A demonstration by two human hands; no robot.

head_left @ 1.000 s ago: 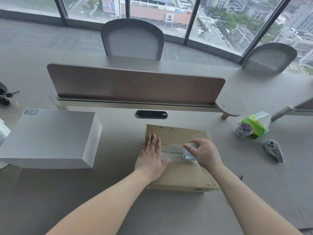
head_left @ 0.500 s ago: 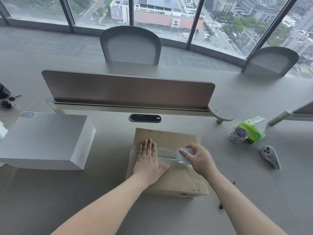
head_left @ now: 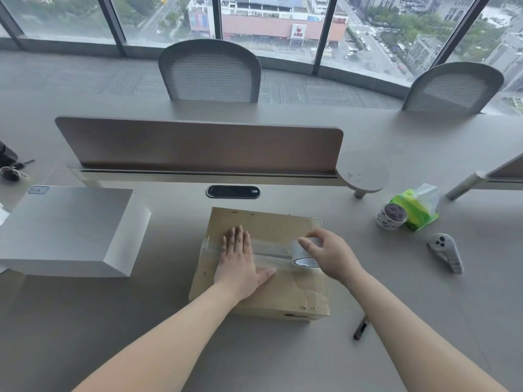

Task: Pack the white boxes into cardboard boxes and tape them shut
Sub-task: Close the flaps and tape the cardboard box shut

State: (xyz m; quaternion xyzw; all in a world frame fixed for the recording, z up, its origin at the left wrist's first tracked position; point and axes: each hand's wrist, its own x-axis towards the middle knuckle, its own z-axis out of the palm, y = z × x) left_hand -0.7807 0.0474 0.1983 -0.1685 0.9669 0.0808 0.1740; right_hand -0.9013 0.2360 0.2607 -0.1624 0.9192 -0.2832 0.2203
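A closed cardboard box (head_left: 283, 295) lies on the desk in front of me. My left hand (head_left: 239, 263) presses flat on its top, fingers straight, over a strip of clear tape (head_left: 271, 251) that runs across the lid. My right hand (head_left: 329, 254) grips a roll of clear tape (head_left: 301, 254) standing on the box's right part, at the strip's end. A large white box (head_left: 65, 230) sits on the desk to the left, apart from both hands.
A low divider panel (head_left: 198, 145) crosses the desk behind the box. At right lie a second tape roll (head_left: 392, 216), a green tissue pack (head_left: 416, 207) and a white controller (head_left: 447, 251). A small dark pen-like thing (head_left: 361, 327) lies near my right forearm.
My right hand has drawn the tape roll rightward across the lid, lengthening the strip. My left hand stays pressed flat on the box.
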